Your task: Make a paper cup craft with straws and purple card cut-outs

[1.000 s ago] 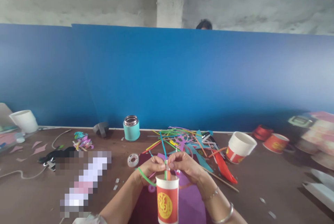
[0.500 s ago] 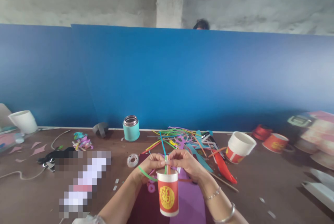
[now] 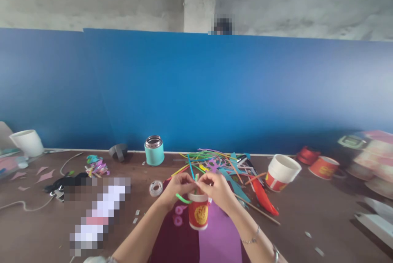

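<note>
A red and white paper cup (image 3: 198, 214) with a yellow emblem hangs in front of me, slightly tilted, over purple sheets (image 3: 219, 234). Thin coloured strips (image 3: 197, 178), green and orange, rise from its mouth in a bundle. My left hand (image 3: 180, 187) pinches the bundle just above the rim, and my right hand (image 3: 213, 185) closes on it from the other side. Fingers hide much of the bundle. A bent green strip (image 3: 183, 198) sticks out at the cup's left. Two pink cutouts (image 3: 178, 214) lie left of the cup.
Behind my hands lies a pile of coloured strips (image 3: 211, 156). A tape roll (image 3: 156, 188) and a turquoise jar (image 3: 154, 151) stand to the left. Stacked paper cups (image 3: 282, 173) and a red item (image 3: 264, 199) are on the right. A blue partition (image 3: 196, 91) borders the table.
The cup has moved up and away from me, and its emblem has turned to the right. My hands stay pinched at the bundle; the fingers have drawn closer together.
</note>
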A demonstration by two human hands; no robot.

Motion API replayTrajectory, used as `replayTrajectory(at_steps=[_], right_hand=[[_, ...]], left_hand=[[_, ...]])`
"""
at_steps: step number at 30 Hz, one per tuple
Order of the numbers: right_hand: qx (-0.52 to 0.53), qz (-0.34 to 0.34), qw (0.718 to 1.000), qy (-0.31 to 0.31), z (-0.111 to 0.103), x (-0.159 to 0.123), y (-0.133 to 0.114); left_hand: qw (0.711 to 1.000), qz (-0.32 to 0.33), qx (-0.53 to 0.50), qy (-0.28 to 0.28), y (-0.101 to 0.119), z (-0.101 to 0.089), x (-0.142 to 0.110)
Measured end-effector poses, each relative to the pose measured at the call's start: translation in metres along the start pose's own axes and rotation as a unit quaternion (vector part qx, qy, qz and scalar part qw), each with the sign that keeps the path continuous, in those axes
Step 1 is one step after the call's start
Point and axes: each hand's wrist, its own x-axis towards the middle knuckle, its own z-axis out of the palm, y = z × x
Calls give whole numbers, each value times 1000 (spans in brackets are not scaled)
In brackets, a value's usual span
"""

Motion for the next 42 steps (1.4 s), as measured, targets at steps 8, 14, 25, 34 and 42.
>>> replayTrajectory(at_steps=[8,14,25,34,42], right_hand=[[-118,-12,992,34,-3,-7,-11],[-125,-11,991,37,-3,-6,-11],[-137,-9,990,45,-2,-7,-10],[-121,-2,992,38,-3,-8,-11],[-119,-13,992,40,-2,-7,-8]], left_hand=[[974,69,202,77,14,11,-7],[936,103,317,114,12,13,-7],[927,92,338,136,11,15,-7],[921,102,350,141,8,17,-8],[920,97,352,144,9,16,-8]])
